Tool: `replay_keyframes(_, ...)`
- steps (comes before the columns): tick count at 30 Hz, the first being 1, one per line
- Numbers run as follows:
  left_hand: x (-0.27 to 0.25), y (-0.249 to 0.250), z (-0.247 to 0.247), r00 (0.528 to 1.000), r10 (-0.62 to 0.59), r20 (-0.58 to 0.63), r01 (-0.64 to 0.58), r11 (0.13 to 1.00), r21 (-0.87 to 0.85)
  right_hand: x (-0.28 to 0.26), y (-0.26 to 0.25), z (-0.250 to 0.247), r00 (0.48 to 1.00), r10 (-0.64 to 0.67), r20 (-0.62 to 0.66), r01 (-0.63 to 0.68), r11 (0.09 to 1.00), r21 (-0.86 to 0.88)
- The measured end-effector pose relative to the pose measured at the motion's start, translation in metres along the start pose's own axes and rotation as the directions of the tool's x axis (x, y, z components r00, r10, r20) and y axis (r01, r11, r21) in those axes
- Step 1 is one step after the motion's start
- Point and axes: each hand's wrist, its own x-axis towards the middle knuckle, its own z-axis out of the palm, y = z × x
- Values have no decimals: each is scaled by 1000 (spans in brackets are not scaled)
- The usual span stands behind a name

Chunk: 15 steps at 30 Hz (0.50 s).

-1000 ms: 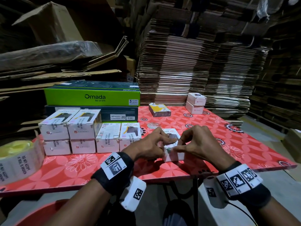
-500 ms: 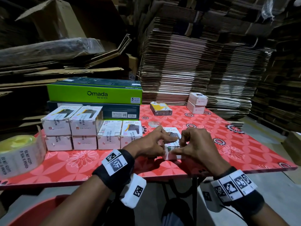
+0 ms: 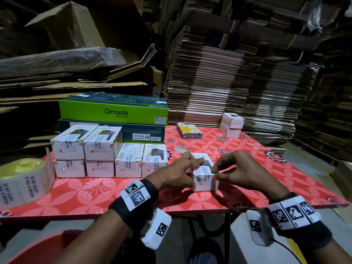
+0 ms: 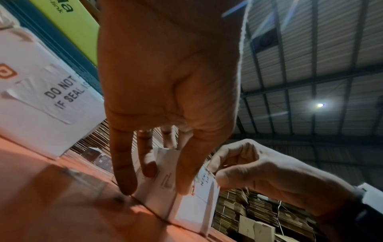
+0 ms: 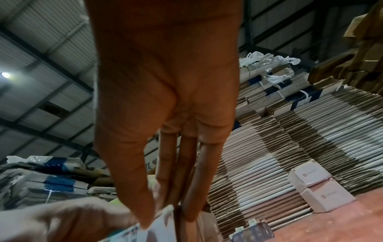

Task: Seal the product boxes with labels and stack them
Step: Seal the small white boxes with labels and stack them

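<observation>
Much of the small white cardboard product box is covered by the two hands in the head view, and only its near end and a strip of its printed top are seen. The white rectangular seal label printed in black is partly hidden by fingertips, so whether it is fully stuck down cannot be told. In the right wrist view the box is cut off at the lower edge and blurred.

The box is set on the red flower-patterned desk, near its front edge, just right of the block of stacked white product boxes.

The left hand is curled round the box's left side, thumb and fingers bent down against it. The right hand is arched over the right side, and the label's edge appears to be pinched between thumb and forefinger. Both wrists are raised above the desk.

The yellow-cored roll of seal labels is cut off at the left edge.
</observation>
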Motion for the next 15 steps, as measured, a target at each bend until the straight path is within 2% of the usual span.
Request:
replay_keyframes(6,-4,1,-1,1000,-31,0,30,996,-78,0,-15,12,991,-131,8,131,979,-155)
replay_keyframes(15,-3,-2,-1,1000,-13,5,13,995,-98,30,-16,20,995,-98,5,96,974,-206)
